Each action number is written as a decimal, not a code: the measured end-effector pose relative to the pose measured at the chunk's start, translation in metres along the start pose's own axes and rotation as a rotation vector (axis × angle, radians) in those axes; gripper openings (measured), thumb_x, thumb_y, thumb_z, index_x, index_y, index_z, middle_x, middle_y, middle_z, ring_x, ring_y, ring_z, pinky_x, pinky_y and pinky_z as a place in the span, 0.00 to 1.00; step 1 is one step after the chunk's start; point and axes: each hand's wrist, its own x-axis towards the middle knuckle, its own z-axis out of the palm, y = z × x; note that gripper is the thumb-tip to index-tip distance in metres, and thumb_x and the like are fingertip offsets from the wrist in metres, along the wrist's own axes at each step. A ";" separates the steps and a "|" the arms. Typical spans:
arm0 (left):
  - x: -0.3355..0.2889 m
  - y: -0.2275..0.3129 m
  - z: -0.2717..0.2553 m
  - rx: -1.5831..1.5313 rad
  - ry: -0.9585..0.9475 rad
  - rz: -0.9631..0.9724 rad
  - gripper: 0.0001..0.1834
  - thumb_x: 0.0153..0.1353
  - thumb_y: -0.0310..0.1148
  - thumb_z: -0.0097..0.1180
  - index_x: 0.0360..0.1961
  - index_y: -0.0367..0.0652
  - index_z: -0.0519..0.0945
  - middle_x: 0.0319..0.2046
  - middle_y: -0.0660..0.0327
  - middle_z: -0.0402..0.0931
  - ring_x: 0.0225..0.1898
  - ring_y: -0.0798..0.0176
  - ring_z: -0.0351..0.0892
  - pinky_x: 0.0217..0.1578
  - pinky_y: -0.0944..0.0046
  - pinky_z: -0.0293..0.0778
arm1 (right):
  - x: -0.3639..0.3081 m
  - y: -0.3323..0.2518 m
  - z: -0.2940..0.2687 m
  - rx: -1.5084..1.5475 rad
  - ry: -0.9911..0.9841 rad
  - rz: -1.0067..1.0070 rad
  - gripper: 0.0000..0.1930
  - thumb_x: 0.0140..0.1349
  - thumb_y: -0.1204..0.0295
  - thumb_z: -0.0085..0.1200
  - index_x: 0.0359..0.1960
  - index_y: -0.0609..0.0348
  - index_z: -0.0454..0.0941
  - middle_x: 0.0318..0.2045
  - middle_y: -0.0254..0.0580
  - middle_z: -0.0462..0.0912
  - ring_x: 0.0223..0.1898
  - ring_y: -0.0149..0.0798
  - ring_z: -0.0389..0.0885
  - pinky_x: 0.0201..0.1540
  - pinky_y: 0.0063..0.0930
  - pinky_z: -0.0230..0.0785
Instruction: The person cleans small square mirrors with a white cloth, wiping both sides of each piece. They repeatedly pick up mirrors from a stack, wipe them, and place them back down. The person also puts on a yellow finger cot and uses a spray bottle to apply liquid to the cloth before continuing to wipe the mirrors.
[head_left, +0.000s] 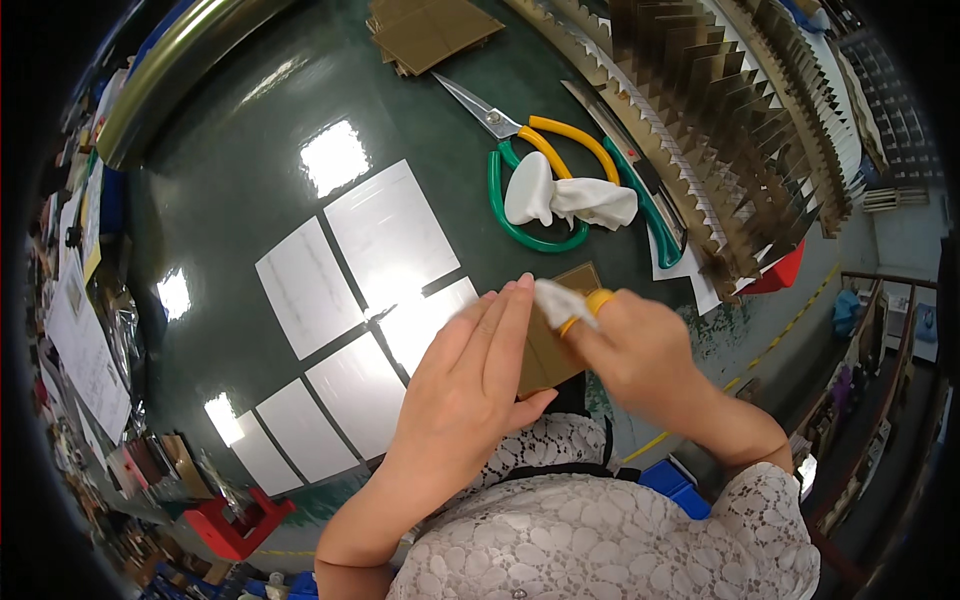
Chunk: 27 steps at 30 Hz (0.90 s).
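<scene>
My left hand point(470, 365) lies flat with its fingers stretched out, pressing on a brown rectangular plate point(553, 365) near the table's front edge. Its palm and fingers hide the plate's left part. Over the plate's right side, my right hand point(635, 345) is closed on a small white cloth point(568, 303), with yellow covers or bands on the fingers. The cloth touches or hovers just above the plate, close to my left fingertips; which of the two I cannot tell. Just left of my left hand are several white rectangular sheets point(390, 235), laid out in rows.
Beyond my hands lie scissors point(495, 122) with green and yellow handles, a crumpled white cloth point(595, 203) across them. A green-handled blade tool point(645, 195) is beside long racks of upright brown plates point(690, 90). More brown plates point(430, 35) are stacked at the back. A red holder point(235, 530) stands front left.
</scene>
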 end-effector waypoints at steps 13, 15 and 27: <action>-0.001 0.001 0.001 -0.012 -0.012 -0.033 0.55 0.34 0.28 0.77 0.67 0.32 0.62 0.53 0.49 0.73 0.51 0.48 0.73 0.52 0.57 0.72 | -0.008 -0.004 -0.004 0.083 -0.021 -0.089 0.14 0.46 0.71 0.60 0.38 0.55 0.82 0.25 0.32 0.66 0.26 0.34 0.73 0.21 0.25 0.63; -0.001 0.001 0.002 -0.025 0.000 -0.024 0.55 0.34 0.28 0.77 0.67 0.32 0.62 0.53 0.50 0.73 0.51 0.49 0.73 0.51 0.57 0.73 | -0.019 -0.011 -0.004 0.108 -0.021 -0.094 0.13 0.46 0.70 0.60 0.37 0.55 0.82 0.25 0.32 0.66 0.26 0.33 0.72 0.21 0.25 0.63; -0.001 0.002 0.001 0.003 -0.043 -0.043 0.50 0.39 0.30 0.74 0.65 0.28 0.62 0.53 0.47 0.73 0.55 0.48 0.73 0.55 0.57 0.71 | -0.034 -0.007 -0.011 0.039 -0.077 -0.059 0.14 0.46 0.70 0.59 0.37 0.53 0.82 0.25 0.31 0.64 0.26 0.33 0.71 0.21 0.25 0.63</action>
